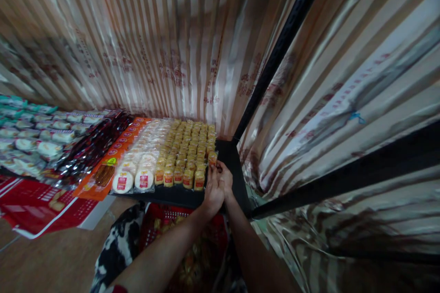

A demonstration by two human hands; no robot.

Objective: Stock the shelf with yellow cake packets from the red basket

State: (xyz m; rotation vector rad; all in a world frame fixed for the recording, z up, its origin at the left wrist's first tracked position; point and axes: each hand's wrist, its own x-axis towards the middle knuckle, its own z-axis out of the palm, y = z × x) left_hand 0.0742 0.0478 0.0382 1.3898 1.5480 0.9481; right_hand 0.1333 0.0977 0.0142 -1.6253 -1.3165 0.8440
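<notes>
Both my hands meet at the right front corner of a black shelf. My left hand and my right hand are pressed together around a small yellow snack packet at the end of the rows. Rows of yellow wrapped snacks fill the right part of the shelf. Round white cakes in clear wrappers lie to their left. The fingers are partly hidden by each other, so the exact grip is unclear.
Orange packets, dark red packets and green-white packets lie further left. A red basket with goods sits below the shelf. A red-and-white box stands lower left. Striped shiny curtains and black shelf posts surround the corner.
</notes>
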